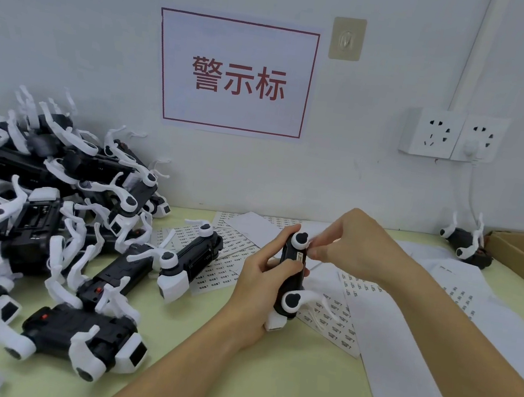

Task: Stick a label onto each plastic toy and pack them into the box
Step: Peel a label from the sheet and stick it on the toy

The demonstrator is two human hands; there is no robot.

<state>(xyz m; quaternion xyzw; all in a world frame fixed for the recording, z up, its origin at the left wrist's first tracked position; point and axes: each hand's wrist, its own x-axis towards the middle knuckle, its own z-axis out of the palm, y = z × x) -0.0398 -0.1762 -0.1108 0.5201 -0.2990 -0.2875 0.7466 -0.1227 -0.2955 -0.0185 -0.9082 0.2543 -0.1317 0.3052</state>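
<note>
The left hand (258, 285) gripped a black-and-white toy drone (291, 276) above the bench (261, 383); the right hand (351, 244) had its fingertips pinched at a small label (300, 257) on the drone's side.

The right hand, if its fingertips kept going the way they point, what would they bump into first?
The right hand points left and slightly down at the black toy that the left hand holds; its fingertips already seem to touch the toy's side, apparently pressing a label.

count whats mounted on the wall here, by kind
red-bordered sign: 1
clear adhesive hook: 1
white socket plates: 2
total: 4
</note>
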